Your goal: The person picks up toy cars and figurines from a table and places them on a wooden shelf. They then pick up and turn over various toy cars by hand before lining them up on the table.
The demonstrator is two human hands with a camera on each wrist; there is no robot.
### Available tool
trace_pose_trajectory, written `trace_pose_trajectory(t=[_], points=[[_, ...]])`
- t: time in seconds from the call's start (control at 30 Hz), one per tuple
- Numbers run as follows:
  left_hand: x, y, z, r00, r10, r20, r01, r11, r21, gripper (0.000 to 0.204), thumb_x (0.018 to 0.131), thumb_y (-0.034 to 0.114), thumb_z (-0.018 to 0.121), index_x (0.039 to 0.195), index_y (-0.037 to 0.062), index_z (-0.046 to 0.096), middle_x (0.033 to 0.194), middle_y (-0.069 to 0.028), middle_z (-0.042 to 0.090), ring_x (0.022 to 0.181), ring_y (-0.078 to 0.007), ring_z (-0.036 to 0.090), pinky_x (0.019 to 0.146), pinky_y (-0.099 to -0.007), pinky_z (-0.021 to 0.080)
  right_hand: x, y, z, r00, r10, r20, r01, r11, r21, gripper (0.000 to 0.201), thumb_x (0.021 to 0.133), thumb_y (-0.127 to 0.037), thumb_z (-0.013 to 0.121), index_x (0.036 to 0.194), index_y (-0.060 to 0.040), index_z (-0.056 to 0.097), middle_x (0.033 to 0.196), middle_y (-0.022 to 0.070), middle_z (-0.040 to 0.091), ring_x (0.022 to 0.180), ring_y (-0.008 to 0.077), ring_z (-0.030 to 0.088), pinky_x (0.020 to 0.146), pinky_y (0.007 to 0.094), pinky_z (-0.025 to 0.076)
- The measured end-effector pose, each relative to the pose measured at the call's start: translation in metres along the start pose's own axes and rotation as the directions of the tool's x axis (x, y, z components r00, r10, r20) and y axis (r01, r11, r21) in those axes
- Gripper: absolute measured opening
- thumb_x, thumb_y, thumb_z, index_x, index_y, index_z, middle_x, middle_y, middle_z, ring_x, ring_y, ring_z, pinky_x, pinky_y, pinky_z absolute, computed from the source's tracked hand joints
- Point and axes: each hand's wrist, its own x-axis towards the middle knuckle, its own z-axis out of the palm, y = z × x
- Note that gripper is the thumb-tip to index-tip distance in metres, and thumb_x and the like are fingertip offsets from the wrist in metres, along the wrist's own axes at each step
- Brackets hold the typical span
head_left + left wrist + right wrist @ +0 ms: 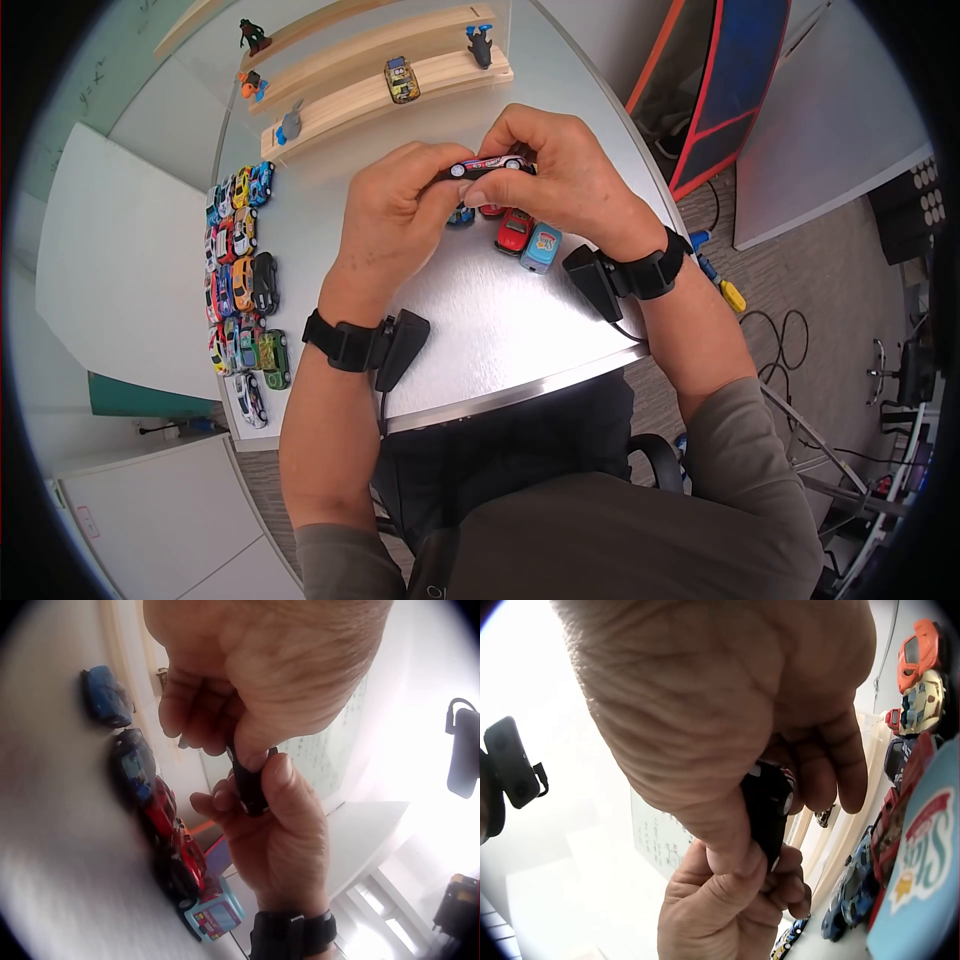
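A small toy car (488,166) with a pink, white and blue side is pinched between both hands above the table. The left hand (395,205) has thumb and fingers at one end of it, and the right hand (568,178) grips the other end. Its black underside (769,814) faces the right wrist camera, between the two thumbs. Below the hands on the table stand a red toy car (514,231) and a light blue toy van (541,247). A blue toy car (109,696) and several others line up beside them, partly hidden by the hands in the head view.
Several toy cars stand in rows along the table's left edge, among them a black car (264,283) and a green one (273,357). Behind the hands, a stepped wooden rack (345,100) carries a yellow patterned car (402,80) and small animal figures, including a grey one (481,48).
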Motion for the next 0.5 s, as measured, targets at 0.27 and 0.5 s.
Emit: trace_pose_trajectory(t=[0.27,0.5], points=[[0.0007,-0.0035,0.0014,0.999,0.041,-0.014,-0.041,0.999,-0.006,0.022,0.083,-0.003,0.067,0.104,0.0016,0.071,0.084,-0.0097,0.067,0.073,-0.0213,0.065,0.065,-0.0305,0.052,0.0017,0.005,-0.0017,0.989,-0.145,-0.028,0.138,0.974,-0.18,0.035,0.072,-0.019,0.089,0.084,0.0003,0.063,0.073,0.0078,0.065,0.066,0.0134,0.062,0.058,0.0288,0.048],[0.0,-0.003,0.0011,1.0,-0.001,-0.018,0.001,1.0,-0.004,0.021,0.083,-0.002,0.068,0.104,0.0013,0.071,0.083,-0.0099,0.067,0.072,-0.0207,0.065,0.065,-0.0304,0.052,0.0015,0.0042,-0.0017,0.998,-0.063,0.015,0.064,0.977,-0.201,0.036,0.074,-0.007,0.087,0.1,0.0015,0.064,0.088,0.0053,0.07,0.082,0.0098,0.066,0.074,0.0259,0.054]])
